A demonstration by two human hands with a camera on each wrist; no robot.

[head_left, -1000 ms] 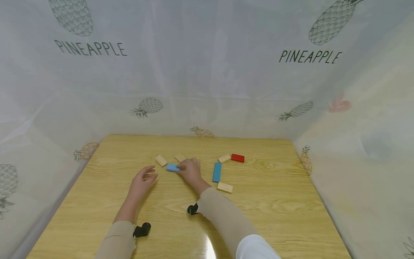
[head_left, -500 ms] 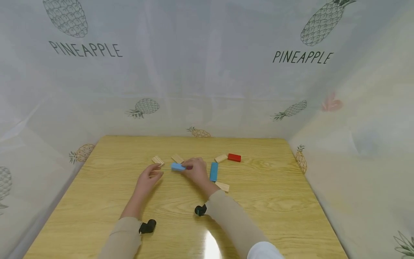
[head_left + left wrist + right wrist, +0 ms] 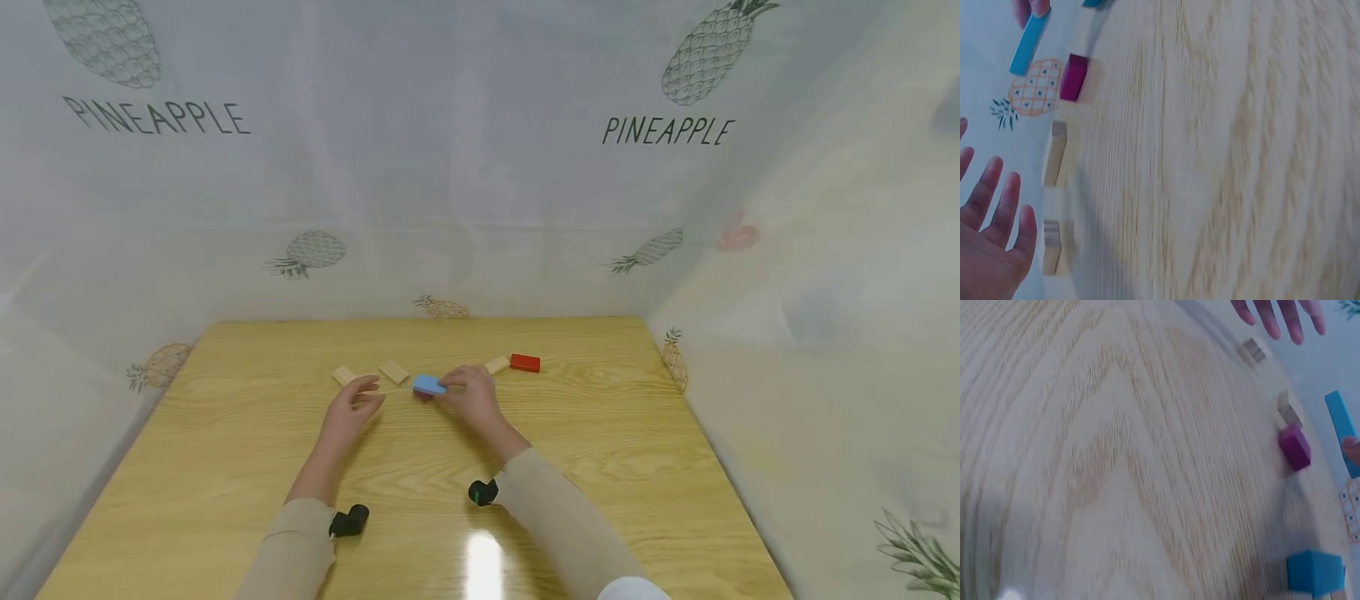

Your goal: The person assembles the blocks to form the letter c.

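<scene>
Blue block point(image 3: 429, 384) in right hand point(image 3: 474, 395), now farther right

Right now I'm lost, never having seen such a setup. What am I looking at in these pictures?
There is no robot here: a person works bare-handed, with a left hand and a right hand. The wide picture comes from a camera worn on the head, looking forward and down; the other two come from a camera on each wrist. The right hand pinches a blue rectangular block; the left holds nothing, its fingers apart. On the wood-grain tabletop lie pale rectangular wooden blocks, a red rectangular block, a purple block and a second blue block.
</scene>
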